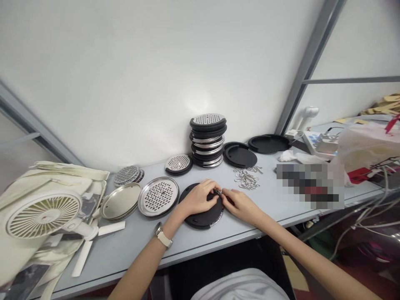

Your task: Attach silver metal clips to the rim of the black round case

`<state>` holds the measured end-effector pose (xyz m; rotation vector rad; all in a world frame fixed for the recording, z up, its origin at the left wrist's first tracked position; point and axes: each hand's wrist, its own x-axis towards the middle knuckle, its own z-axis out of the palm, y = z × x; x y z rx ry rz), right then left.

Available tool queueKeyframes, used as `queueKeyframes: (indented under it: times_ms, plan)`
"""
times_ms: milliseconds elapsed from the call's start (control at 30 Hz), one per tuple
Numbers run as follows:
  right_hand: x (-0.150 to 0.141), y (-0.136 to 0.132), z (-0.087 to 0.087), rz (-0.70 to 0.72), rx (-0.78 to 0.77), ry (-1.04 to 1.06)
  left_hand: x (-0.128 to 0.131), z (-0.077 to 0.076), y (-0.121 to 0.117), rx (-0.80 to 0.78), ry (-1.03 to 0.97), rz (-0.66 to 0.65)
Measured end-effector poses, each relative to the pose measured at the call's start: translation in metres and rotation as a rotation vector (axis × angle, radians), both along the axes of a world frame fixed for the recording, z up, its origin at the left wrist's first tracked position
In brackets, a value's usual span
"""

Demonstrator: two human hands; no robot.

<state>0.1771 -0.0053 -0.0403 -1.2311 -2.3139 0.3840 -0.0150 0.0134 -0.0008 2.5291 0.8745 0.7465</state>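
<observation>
A round black disc [202, 217] with a shiny strip along its right edge lies flat on the grey table before me. Over its upper right edge, the fingers of both hands meet at a small metal wire clip [218, 192]. My left hand [203, 196] reaches across the disc, its fingertips closed on the clip. From the right side, my right hand [240, 205] pinches the same clip; part of it is hidden by the fingers. Similar clips lie in a loose pile [246, 178] beyond my right hand.
Behind stands a tall stack of perforated metal and black discs [208, 143]. Black round trays [240, 156] lie right of it. Leftward are a perforated metal plate [158, 196], plain metal discs [121, 201] and a white fan [43, 214]. A plastic bag [368, 141] sits far right.
</observation>
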Motion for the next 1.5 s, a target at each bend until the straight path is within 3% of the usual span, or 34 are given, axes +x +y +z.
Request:
queueKeyframes:
  times_ms: [1500]
  plan:
    - [0.0005,-0.0007,0.0007,0.002,0.001,0.028,0.0012,0.0004,-0.0003,0.007,0.018,0.011]
